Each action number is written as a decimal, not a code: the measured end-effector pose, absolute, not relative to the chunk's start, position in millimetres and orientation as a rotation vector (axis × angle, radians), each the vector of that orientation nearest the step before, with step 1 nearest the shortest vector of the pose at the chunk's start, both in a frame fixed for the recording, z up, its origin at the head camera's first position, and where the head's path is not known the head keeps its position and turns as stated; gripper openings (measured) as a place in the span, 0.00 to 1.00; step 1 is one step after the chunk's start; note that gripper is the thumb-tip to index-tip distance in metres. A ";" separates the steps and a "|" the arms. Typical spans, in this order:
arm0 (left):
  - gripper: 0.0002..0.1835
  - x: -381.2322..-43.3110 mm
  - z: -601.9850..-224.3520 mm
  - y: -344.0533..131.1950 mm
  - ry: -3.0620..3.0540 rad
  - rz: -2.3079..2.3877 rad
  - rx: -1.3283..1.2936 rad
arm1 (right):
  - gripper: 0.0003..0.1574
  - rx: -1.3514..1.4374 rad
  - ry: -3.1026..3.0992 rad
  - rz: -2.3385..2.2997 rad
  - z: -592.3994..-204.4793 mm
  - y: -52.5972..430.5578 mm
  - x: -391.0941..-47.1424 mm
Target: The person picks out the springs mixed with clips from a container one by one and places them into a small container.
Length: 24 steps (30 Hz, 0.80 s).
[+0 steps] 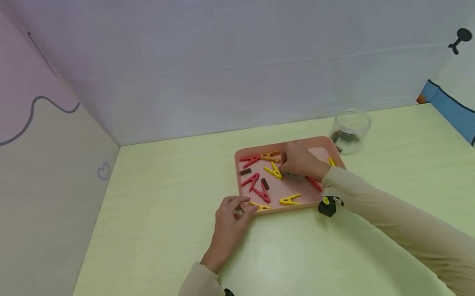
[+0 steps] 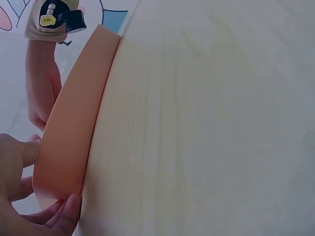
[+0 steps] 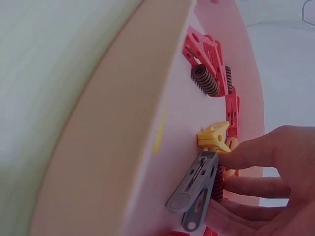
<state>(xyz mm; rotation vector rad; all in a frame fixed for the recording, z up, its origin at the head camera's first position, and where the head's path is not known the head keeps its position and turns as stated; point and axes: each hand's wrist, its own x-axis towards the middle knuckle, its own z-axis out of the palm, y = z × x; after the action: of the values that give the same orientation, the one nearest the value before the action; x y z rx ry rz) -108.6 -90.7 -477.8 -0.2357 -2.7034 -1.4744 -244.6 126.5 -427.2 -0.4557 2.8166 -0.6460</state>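
Note:
A pink tray (image 1: 280,143) on the table holds red, yellow, orange and grey plastic clothespins and several brown coil springs. At its near left corner my left hand (image 1: 229,226) grips the tray wall (image 2: 74,118), fingertips low at the corner. My right hand (image 1: 301,161) reaches down into the tray, fingers bent. In the right wrist view its fingertips are right at a reddish-brown spring (image 3: 218,184), beside a grey clothespin (image 3: 193,184); I cannot tell whether they pinch it. A yellow clothespin (image 3: 214,136) lies close to the thumb.
A clear round jar (image 1: 361,125) with dark springs (image 1: 346,137) in it stands behind the tray's far right corner. More red clothespins (image 1: 251,180) and a spring (image 1: 264,184) lie in the tray's left part. White walls with cartoon drawings border the table.

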 end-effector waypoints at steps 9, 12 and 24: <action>0.20 -108.7 -477.7 -90.7 -2.715 -1.472 -0.212 | 0.07 -0.411 2.803 -0.668 -429.1 127.0 -245.4; 0.20 -108.0 -477.4 -90.2 -2.711 -1.473 -0.207 | 0.05 -0.411 2.794 -0.674 -429.5 128.9 -245.6; 0.21 -109.1 -478.9 -89.2 -2.726 -1.450 -0.187 | 0.03 -0.428 2.746 -0.711 -429.6 133.0 -247.7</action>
<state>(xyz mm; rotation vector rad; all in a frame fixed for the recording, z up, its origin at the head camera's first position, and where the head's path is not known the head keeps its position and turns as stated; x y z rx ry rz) -109.1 -89.2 -478.9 -0.1866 -2.7256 -1.4496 -247.7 133.0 -429.6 -0.4278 2.7462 -0.7109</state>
